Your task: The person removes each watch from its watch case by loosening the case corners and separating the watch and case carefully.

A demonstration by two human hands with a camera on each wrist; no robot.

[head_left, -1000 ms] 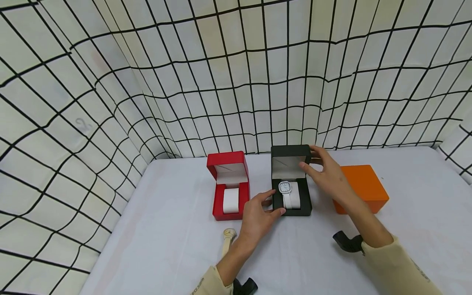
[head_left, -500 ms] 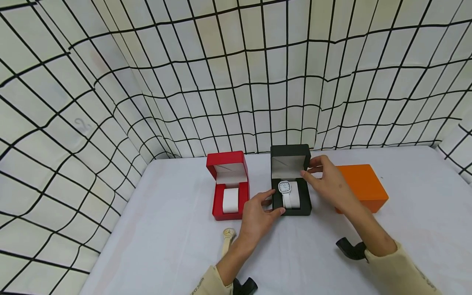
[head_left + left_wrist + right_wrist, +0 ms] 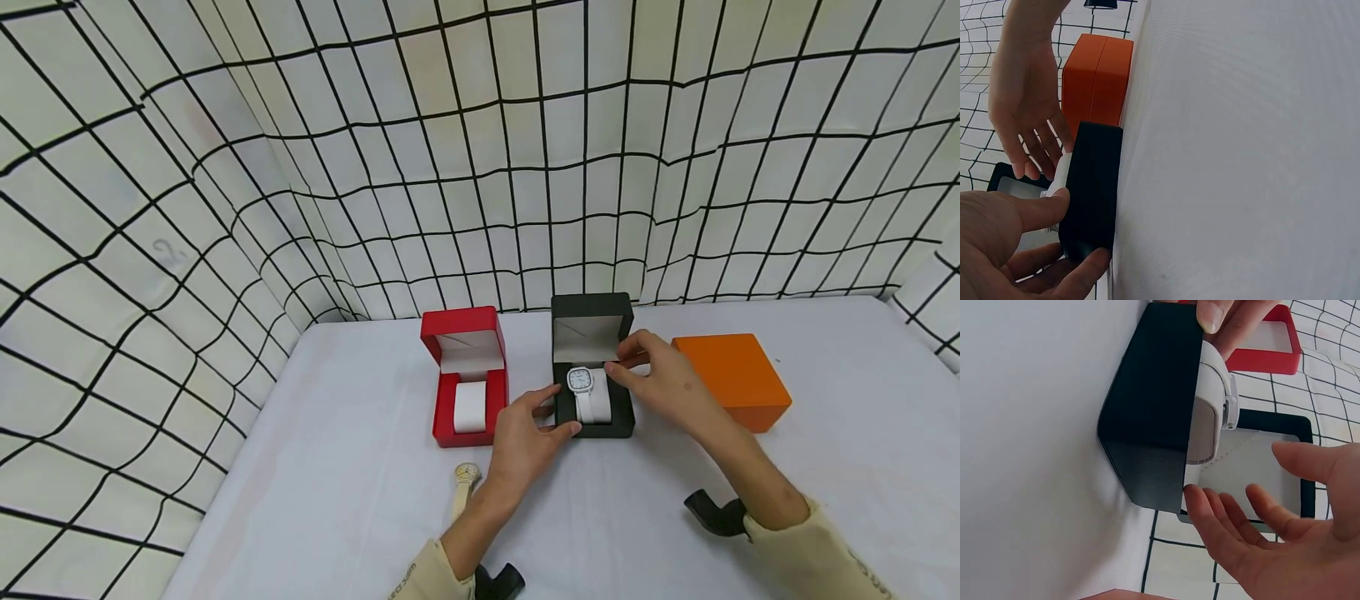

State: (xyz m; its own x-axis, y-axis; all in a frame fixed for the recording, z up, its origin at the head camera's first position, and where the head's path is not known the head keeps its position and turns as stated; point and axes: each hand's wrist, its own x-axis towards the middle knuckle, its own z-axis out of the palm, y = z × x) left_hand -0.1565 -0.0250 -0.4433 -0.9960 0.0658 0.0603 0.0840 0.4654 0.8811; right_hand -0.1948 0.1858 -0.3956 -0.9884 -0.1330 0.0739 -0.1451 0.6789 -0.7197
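Observation:
A dark green watch box [image 3: 596,432] stands with its lid raised. Inside it, a white watch [image 3: 580,381] is wrapped round a white cushion [image 3: 602,404]. My left hand [image 3: 521,442] grips the box's front left corner; in the left wrist view the thumb lies at the top edge and fingers curl under the side of the green box [image 3: 1092,194]. My right hand [image 3: 667,379] is by the box's right side below the lid, fingers loosely bent. From the right wrist, the right hand's fingers [image 3: 1200,509] show at the box's edge, beside the cushion [image 3: 1204,431], pinching nothing.
Left of the green box stands an open red watch box [image 3: 461,440] with a bare white cushion. A cream-strapped watch [image 3: 467,473] lies partly behind my left forearm. An orange box [image 3: 723,367] sits at the right. Black netting [image 3: 525,167] hangs behind the white table [image 3: 337,467].
My right hand has let go of the raised lid's right edge and come down toward the box's right side. The left hand keeps its hold; the boxes stay put.

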